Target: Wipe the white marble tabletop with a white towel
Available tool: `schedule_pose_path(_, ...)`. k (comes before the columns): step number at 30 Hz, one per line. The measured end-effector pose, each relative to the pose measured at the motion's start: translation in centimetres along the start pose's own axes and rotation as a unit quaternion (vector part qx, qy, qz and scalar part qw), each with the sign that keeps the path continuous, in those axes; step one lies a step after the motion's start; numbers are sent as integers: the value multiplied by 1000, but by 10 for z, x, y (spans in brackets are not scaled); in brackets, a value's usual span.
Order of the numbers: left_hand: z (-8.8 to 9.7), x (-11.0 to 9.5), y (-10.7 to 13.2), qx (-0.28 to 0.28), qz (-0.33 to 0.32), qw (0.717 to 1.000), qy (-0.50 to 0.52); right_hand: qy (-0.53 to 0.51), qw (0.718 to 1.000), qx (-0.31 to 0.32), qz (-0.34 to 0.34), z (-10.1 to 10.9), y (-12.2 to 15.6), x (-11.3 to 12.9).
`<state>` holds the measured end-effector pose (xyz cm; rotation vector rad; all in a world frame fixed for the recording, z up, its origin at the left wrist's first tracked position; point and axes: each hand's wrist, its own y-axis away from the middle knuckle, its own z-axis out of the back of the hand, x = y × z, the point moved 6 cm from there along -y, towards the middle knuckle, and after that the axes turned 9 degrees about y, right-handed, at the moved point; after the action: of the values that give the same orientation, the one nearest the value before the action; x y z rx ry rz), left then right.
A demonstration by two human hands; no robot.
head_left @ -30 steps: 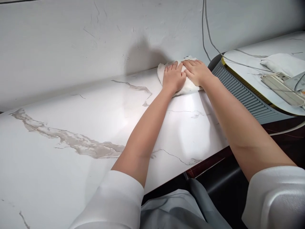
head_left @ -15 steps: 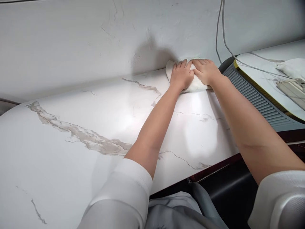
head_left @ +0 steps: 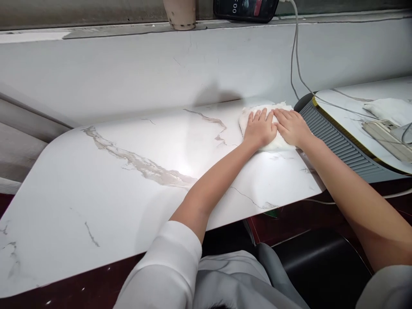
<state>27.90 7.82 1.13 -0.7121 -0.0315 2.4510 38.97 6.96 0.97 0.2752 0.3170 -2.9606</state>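
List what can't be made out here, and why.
In the head view:
Cloth: middle hidden under the left hand and right hand.
Phone: upper part cut off by the top edge.
Cup: top cut off by that edge.
Power strip: partly cut off by the right edge.

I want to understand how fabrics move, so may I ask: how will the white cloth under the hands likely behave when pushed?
The cloth will probably bend easily, since its edge looks soft and ragged. It may slide or bunch rather than roll, as it lies spread on a smooth-looking table.
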Motion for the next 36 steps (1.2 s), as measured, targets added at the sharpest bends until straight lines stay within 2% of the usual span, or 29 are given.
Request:
schedule_pose_path(11, -7, -52, 106, 2, -83, 996, -18, 27, 999, 9, -31, 31, 126, 35)
schedule_pose_path(15, -1, -58, 142, 1, -81, 997, -10, 30, 999, -18, -18, 40, 153, 55)
schedule_pose_path(18, 4, -57, 158, -8, -68, 998, -9, 32, 999, -31, -3, 43, 160, 66)
schedule_pose_path(23, 8, -53, 164, -8, -61, 998, -13, 45, 999, -29, 9, 43, 155, 72)
schedule_pose_path(27, 11, -42, 153, -14, -58, 998, -18, 37, 999, -27, 6, 40, 137, 73)
schedule_pose_path(31, 20, -17, 121, -1, -32, 999, -15, 25, 999, -21, 2, 33, 97, 75)
schedule_pose_path(36, 35, 28, 68, 29, -10, 999, -17, 20, 1000, 10, 6, 24, 23, 82)
